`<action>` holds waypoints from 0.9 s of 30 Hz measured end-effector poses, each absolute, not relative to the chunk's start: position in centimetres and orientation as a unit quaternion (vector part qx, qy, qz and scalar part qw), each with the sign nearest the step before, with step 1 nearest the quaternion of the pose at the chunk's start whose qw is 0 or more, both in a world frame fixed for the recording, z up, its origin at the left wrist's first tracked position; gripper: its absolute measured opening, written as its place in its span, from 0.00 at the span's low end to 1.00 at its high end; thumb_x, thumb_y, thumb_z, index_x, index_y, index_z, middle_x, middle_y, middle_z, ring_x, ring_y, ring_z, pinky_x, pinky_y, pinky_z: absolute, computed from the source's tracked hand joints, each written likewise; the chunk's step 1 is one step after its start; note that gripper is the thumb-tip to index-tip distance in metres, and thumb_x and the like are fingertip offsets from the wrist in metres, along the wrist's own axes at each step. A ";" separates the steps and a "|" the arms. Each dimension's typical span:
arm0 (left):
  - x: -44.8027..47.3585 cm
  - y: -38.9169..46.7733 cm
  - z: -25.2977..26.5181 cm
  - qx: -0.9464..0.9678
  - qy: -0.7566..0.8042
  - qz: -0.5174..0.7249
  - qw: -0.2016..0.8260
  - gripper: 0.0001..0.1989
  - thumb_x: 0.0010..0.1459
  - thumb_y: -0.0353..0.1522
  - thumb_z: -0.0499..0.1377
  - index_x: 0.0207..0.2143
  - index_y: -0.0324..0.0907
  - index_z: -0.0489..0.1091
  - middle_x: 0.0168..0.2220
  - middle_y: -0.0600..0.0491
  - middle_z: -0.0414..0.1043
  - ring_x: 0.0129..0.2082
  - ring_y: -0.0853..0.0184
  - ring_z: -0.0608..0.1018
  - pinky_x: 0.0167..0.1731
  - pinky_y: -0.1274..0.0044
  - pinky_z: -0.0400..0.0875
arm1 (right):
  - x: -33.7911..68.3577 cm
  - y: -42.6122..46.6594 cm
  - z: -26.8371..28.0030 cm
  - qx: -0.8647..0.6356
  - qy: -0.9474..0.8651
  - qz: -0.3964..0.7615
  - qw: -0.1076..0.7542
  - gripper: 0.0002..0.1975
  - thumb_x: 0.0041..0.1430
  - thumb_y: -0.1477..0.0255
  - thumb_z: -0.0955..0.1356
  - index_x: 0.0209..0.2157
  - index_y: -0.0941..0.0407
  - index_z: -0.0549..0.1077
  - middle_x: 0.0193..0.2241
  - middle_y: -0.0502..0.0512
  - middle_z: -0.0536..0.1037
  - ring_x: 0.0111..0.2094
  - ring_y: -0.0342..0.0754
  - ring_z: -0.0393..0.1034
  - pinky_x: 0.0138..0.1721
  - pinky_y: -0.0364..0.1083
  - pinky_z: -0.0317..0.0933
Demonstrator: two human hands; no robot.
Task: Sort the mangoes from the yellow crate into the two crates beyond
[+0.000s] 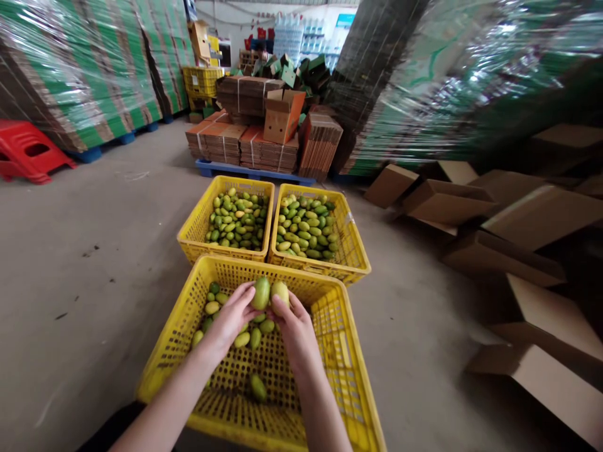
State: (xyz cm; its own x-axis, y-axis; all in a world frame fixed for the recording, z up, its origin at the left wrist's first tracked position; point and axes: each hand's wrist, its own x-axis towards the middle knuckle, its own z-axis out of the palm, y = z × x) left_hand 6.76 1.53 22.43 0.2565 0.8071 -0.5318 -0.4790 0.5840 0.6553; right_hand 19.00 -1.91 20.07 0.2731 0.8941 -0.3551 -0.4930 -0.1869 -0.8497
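My left hand (238,307) is closed around a green mango (260,294). A paler, yellowish mango (281,291) is gripped in my right hand (293,319), right beside the first one. Both hands are over the near yellow crate (346,351), which has perforated walls and floor. Inside it, several green and yellow mangoes (242,339) lie toward the left and back, partly covered by my left hand and forearm. A single green mango (258,388) rests on the crate floor closer to me.
Beyond stand two more yellow crates, left (188,235) and right (358,248), with many mangoes. Flattened cartons (221,141) are stacked on a blue pallet (254,171). Open cardboard boxes (445,201) lie at right, a red stool (32,150) at left. Wrapped stacks (94,63) flank the floor.
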 end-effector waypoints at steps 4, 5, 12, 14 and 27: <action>7.1 1.1 22.6 0.183 0.452 0.416 0.767 0.06 0.61 0.27 0.59 0.41 0.39 0.73 0.43 0.45 0.79 0.43 0.63 0.81 0.43 0.75 0.76 | 19.2 -2.2 20.7 -0.514 -0.220 0.574 0.599 0.24 0.40 0.59 0.78 0.38 0.56 0.77 0.32 0.53 0.78 0.30 0.45 0.69 0.32 0.43 0.64; 7.1 1.1 22.7 0.188 0.451 0.417 0.766 0.06 0.61 0.26 0.60 0.41 0.39 0.74 0.44 0.45 0.78 0.43 0.63 0.81 0.43 0.75 0.76 | 19.3 -2.3 20.7 -0.512 -0.221 0.577 0.597 0.24 0.40 0.58 0.79 0.38 0.56 0.77 0.30 0.52 0.78 0.29 0.45 0.68 0.31 0.43 0.63; 6.7 1.2 22.7 0.229 0.434 0.410 0.769 0.11 0.55 0.26 0.66 0.42 0.40 0.76 0.44 0.46 0.79 0.46 0.62 0.80 0.44 0.76 0.75 | 19.9 -2.4 20.7 -0.533 -0.234 0.556 0.593 0.22 0.41 0.56 0.78 0.34 0.55 0.77 0.32 0.55 0.79 0.31 0.47 0.70 0.32 0.43 0.62; 6.3 1.3 22.4 0.245 0.449 0.412 0.755 0.11 0.55 0.28 0.66 0.42 0.40 0.76 0.44 0.47 0.78 0.46 0.63 0.79 0.43 0.79 0.75 | 20.0 -2.4 20.8 -0.526 -0.232 0.560 0.596 0.23 0.40 0.54 0.78 0.35 0.55 0.78 0.32 0.55 0.79 0.32 0.47 0.71 0.34 0.44 0.63; 6.1 1.6 22.8 0.217 0.484 0.434 0.728 0.04 0.59 0.27 0.62 0.37 0.35 0.76 0.35 0.45 0.80 0.39 0.62 0.82 0.40 0.76 0.76 | 19.6 -1.7 20.3 -0.548 -0.218 0.534 0.606 0.19 0.46 0.53 0.73 0.31 0.54 0.77 0.27 0.51 0.75 0.28 0.45 0.67 0.29 0.43 0.63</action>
